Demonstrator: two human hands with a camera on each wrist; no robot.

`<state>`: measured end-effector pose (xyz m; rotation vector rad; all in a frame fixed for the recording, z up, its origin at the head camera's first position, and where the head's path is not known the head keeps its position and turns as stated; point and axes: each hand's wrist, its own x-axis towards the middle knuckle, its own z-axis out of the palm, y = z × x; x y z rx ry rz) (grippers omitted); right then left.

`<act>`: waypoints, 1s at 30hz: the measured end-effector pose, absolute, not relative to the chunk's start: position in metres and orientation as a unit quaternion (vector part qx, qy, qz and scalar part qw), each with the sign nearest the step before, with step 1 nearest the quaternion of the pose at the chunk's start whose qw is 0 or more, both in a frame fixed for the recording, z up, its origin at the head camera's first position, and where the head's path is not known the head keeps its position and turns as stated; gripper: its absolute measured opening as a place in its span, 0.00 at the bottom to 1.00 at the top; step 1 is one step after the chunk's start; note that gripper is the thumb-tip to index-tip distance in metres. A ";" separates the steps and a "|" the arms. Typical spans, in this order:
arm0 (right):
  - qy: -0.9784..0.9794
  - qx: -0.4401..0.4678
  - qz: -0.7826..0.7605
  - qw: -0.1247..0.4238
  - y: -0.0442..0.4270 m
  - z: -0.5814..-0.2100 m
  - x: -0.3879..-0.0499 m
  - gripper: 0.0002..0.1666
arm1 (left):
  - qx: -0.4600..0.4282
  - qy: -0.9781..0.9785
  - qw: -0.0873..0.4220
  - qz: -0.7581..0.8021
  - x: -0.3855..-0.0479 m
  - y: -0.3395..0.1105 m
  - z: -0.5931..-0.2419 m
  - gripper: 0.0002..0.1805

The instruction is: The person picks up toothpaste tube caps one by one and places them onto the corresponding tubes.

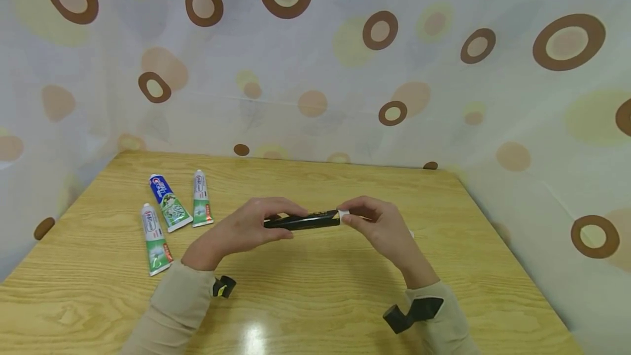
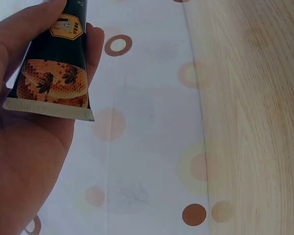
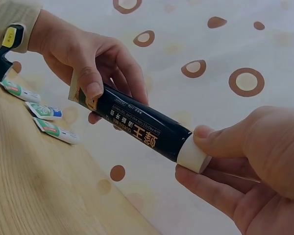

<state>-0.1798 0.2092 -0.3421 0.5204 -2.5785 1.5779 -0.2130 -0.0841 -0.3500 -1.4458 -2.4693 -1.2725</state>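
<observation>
A dark toothpaste tube (image 1: 315, 220) with gold lettering is held above the table, lying roughly level between both hands. The left hand (image 1: 248, 225) grips its body near the flat crimped end, where a honeycomb and bee picture (image 2: 53, 83) shows in the left wrist view. At the other end, the right hand (image 1: 377, 226) pinches the white cap (image 3: 192, 154) between thumb and fingers. The cap sits against the tube's end; whether it is screwed tight I cannot tell.
Three other toothpaste tubes lie on the left of the wooden table (image 1: 315, 289): a blue and green one (image 1: 170, 202), a white and green one (image 1: 201, 199) and another white and green one (image 1: 156, 240). A small white thing (image 1: 412, 234) shows behind the right hand. Patterned cloth (image 1: 315, 59) hangs behind.
</observation>
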 end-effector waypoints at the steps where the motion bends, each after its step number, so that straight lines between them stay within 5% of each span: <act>1: -0.840 0.168 0.515 0.035 0.210 -0.343 -0.180 0.10 | -0.461 -0.789 0.003 -0.406 -0.214 -0.084 -0.350 0.22; 30: -0.857 0.149 0.489 -0.069 0.226 -0.344 -0.231 0.17 | -0.480 -0.853 0.007 -0.206 -0.258 -0.065 -0.338 0.24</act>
